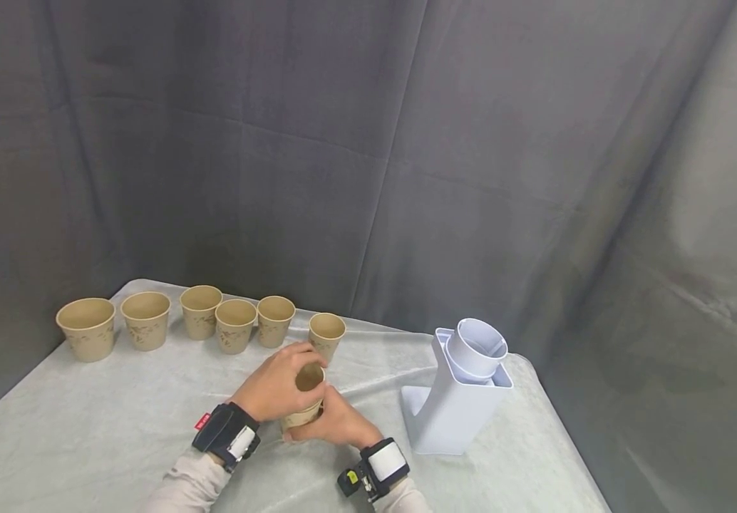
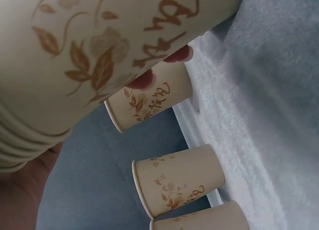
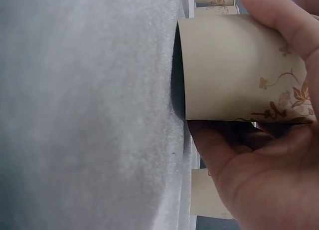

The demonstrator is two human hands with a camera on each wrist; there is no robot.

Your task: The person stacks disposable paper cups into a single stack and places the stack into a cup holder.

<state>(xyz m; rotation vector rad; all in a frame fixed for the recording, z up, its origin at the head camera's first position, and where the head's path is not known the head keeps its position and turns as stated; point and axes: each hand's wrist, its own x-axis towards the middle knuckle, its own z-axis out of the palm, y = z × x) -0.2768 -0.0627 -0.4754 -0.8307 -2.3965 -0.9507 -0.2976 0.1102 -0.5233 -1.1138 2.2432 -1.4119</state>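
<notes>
Pale, creased covering dresses the desk [image 1: 118, 427]. Nearest item: nested cup stack [image 3: 229, 65], roughly upright, well in from the left and right edges. Left hand [image 1: 279, 385] grasps it near the rims; right hand [image 1: 336, 426] grips the lower wall, fingers curled around it. Caution: uneven squeeze may dent the wall or tilt the stack; tightly seated rims may release suddenly. Toward the right edge stands a white holder [image 1: 448, 417], a white cylinder [image 1: 467, 353] in its top. Just beyond the left hand, a single cup [image 1: 325, 348] could topple if bumped. Five cups [image 1: 202, 324] run along the far edge to the left edge; grey curtain [image 1: 279, 178] behind.
</notes>
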